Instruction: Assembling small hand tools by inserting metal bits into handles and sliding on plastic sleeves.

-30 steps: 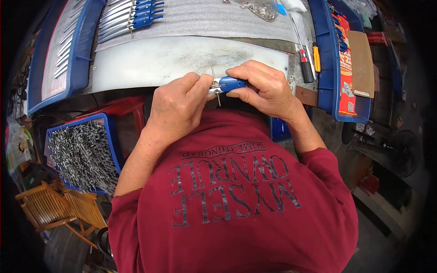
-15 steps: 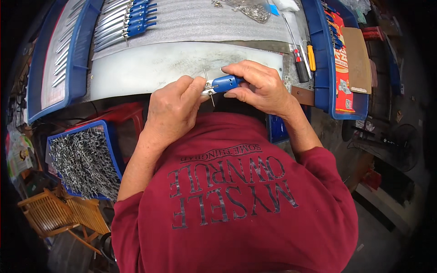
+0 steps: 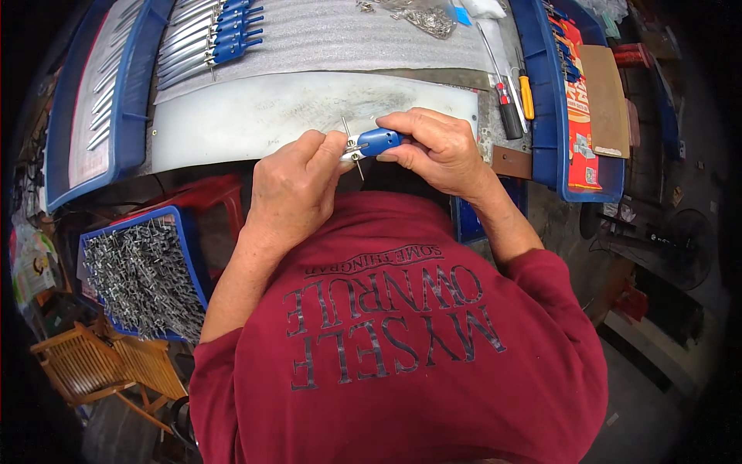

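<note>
Wearing a dark red shirt (image 3: 394, 417) across the lower middle of the frame, and holding a blue-and-silver piece (image 3: 377, 141) just above center. Pinching the silver end with the left hand (image 3: 296, 179), thumb to forefinger, curling the other fingers in. Gripping the blue end with the right hand (image 3: 440, 151), spreading thumb and forefinger only as wide as the piece. Not seeing the part under the left fingers, so not guessing there.

Going by looks, probably dealing with something light, stiff and fairly tough. Maybe running a bit slick on the smooth blue end, so would be gripping that by its sides and steadying at the silver end. Would be staying off the thin pin (image 3: 345, 124) sticking out crosswise; possibly bending or slipping if knocked.

Farther up, facing a white board (image 3: 224, 127), then a pale foam sheet (image 3: 332, 50) at top center. Also spotting a row of similar pieces (image 3: 229, 35) at upper left, plus a black-and-red screwdriver (image 3: 509, 116) and a yellow screwdriver (image 3: 527, 97) at upper right.
</note>
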### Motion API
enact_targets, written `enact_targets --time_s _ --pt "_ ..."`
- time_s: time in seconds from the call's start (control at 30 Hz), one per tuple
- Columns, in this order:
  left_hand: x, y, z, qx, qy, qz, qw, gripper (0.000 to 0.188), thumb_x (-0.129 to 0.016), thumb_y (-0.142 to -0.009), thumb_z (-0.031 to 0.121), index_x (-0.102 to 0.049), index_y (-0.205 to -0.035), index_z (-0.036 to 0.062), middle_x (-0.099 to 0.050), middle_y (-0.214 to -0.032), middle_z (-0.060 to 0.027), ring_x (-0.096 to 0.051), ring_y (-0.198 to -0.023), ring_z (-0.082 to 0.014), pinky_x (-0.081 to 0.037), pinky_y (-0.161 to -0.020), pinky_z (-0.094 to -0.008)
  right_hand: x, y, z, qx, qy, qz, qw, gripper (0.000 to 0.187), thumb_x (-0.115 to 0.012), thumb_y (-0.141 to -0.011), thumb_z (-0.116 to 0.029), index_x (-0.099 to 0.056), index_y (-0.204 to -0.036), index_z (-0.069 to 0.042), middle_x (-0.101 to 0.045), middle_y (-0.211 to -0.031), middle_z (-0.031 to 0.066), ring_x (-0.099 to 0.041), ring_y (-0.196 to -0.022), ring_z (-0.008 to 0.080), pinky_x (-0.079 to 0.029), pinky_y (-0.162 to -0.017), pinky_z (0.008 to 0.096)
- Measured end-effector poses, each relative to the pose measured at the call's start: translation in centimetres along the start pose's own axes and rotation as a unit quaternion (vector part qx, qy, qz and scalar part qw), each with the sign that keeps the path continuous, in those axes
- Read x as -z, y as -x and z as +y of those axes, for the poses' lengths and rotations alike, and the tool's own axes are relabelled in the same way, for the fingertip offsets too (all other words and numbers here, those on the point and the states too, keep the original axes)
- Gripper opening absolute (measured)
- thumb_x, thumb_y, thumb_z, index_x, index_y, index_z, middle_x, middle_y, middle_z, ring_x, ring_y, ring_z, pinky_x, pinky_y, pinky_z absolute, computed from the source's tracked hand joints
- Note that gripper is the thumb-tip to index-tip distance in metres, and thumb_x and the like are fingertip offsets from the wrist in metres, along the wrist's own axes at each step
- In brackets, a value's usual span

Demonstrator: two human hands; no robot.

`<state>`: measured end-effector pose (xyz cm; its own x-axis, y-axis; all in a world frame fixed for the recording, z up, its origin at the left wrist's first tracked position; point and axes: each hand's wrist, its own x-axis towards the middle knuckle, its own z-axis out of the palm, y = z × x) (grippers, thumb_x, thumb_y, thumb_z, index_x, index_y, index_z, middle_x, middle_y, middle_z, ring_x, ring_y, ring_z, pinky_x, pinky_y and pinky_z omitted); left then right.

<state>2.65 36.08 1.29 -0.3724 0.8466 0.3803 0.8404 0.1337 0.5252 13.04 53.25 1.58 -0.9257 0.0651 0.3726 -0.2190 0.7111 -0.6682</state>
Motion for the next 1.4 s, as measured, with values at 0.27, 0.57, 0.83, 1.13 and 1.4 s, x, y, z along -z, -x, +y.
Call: enact_targets --time_s 0.27,0.57,0.83,1.13,1.4 --pt "0.1 0.0 0.0 0.002 -0.004 -0.001 1.000 0.027 -0.061 -0.066 0.007 -0.050 -0.090 0.0059 -0.044 -0.065 -0.0070 -0.050 -0.055 -0.0231 -0.040 -0.045 -0.0325 0.0 0.0 -0.1 -0.005 0.001 0.004 1.000 0.029 -0.067 -0.065 -0.011 -0.058 -0.090 0.000 -0.059 -0.075 0.0103 -0.057 -0.063 0.0196 -0.045 -0.054 0.0262" --pt "0.1 0.1 0.0 0.003 0.005 -0.003 1.000 0.028 -0.061 -0.066 0.007 -0.050 -0.091 0.0058 -0.045 -0.067 -0.0070 -0.050 -0.055 -0.0235 -0.040 -0.045 -0.0327 0.1 0.0 0.0 0.009 -0.001 0.000 1.000 0.029 -0.067 -0.065 -0.011 -0.058 -0.090 0.001 -0.059 -0.074 0.0099 -0.057 -0.061 0.0189 -0.044 -0.053 0.0257" --pt "0.7 -0.3 -0.2 -0.017 0.025 -0.023 0.999 0.027 -0.061 -0.066 0.007 -0.050 -0.091 0.0058 -0.045 -0.066 -0.0070 -0.050 -0.055 -0.0235 -0.040 -0.045 -0.0327 0.8 -0.4 0.4 0.009 -0.028 -0.053 0.998 0.029 -0.067 -0.065 -0.013 -0.059 -0.088 0.001 -0.060 -0.073 0.0095 -0.058 -0.062 0.0193 -0.045 -0.055 0.0258" --pt "0.5 -0.4 0.1 -0.003 0.007 -0.002 1.000 0.026 -0.061 -0.066 0.006 -0.049 -0.089 0.0061 -0.044 -0.065 -0.0069 -0.050 -0.054 -0.0233 -0.040 -0.045 -0.0330 0.5 -0.2 0.0 -0.004 -0.001 -0.017 1.000 0.029 -0.068 -0.065 -0.014 -0.059 -0.089 0.000 -0.060 -0.075 0.0099 -0.059 -0.064 0.0208 -0.046 -0.057 0.0266" --pt "0.7 -0.3 -0.1 -0.019 -0.002 -0.014 1.000 0.026 -0.061 -0.067 0.008 -0.049 -0.090 0.0058 -0.043 -0.065 -0.0071 -0.050 -0.055 -0.0235 -0.039 -0.045 -0.0332 0.6 -0.1 0.2 -0.022 -0.022 -0.036 0.999 0.029 -0.067 -0.065 -0.014 -0.059 -0.090 0.000 -0.060 -0.074 0.0090 -0.058 -0.062 0.0184 -0.045 -0.055 0.0251"
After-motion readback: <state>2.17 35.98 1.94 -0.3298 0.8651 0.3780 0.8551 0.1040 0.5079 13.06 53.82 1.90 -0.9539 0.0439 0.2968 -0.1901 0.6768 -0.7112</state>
